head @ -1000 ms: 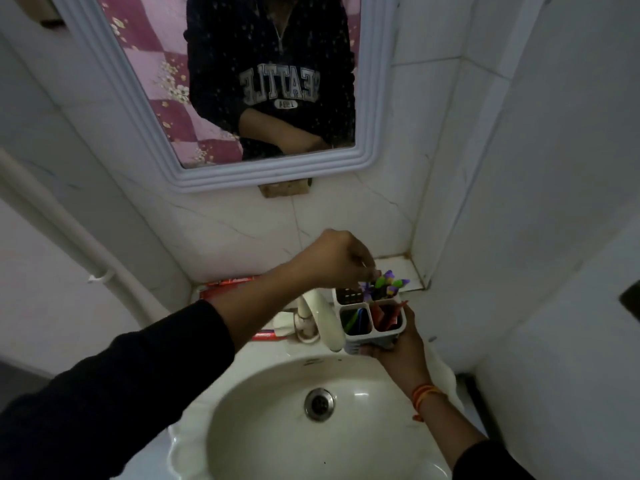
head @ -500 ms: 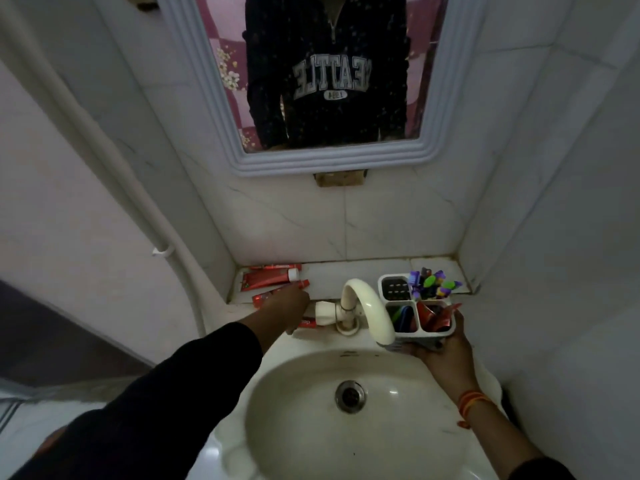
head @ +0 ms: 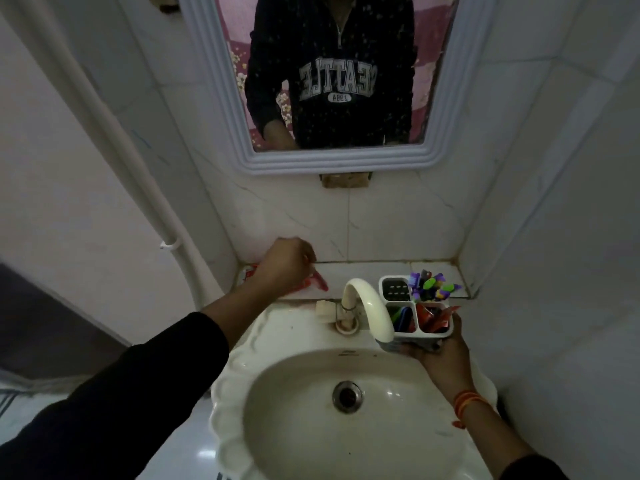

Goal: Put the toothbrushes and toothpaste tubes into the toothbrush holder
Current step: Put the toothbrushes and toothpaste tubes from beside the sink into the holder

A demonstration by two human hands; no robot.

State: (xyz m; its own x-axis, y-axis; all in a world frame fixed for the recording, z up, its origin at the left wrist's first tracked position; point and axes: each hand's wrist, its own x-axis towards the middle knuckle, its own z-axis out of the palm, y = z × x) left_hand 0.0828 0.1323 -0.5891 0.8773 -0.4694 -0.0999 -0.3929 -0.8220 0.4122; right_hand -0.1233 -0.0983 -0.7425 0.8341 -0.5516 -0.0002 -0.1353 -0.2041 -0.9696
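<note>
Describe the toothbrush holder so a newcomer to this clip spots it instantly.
Start at the white sink and follow its curved tap rightward. The toothbrush holder, gripped from below by the right hand, is a white four-compartment caddy, the only container here, bristling with colourful brush heads.

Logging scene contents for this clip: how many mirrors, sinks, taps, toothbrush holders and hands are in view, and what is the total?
mirror: 1
sink: 1
tap: 1
toothbrush holder: 1
hands: 2, the left hand and the right hand
Total: 6
</note>
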